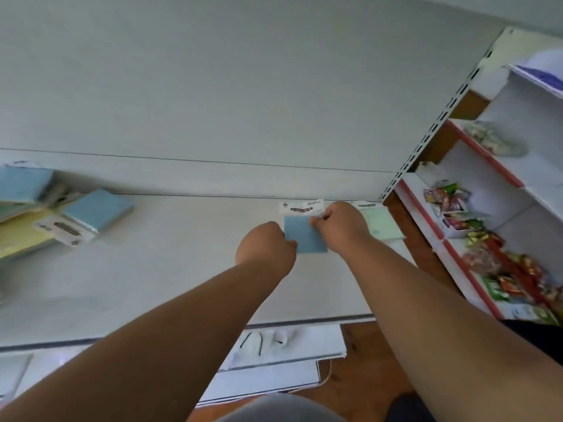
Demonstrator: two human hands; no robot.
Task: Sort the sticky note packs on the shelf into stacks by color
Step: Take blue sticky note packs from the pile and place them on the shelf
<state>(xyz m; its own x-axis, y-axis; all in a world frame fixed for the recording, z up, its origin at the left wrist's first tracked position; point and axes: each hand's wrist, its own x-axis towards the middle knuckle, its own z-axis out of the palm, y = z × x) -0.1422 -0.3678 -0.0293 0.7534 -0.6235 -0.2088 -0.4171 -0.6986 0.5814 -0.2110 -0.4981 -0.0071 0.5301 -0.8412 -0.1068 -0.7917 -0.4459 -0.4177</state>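
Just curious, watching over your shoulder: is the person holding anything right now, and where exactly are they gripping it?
Yes: both hands hold one blue sticky note pack. The left hand pinches its lower left edge, the right hand its upper right edge.

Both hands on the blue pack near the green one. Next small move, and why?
Probably set the blue pack flat on the shelf, just left of the green pack. Left hand and right hand pinch its edges; keeping it off green starts a blue stack.
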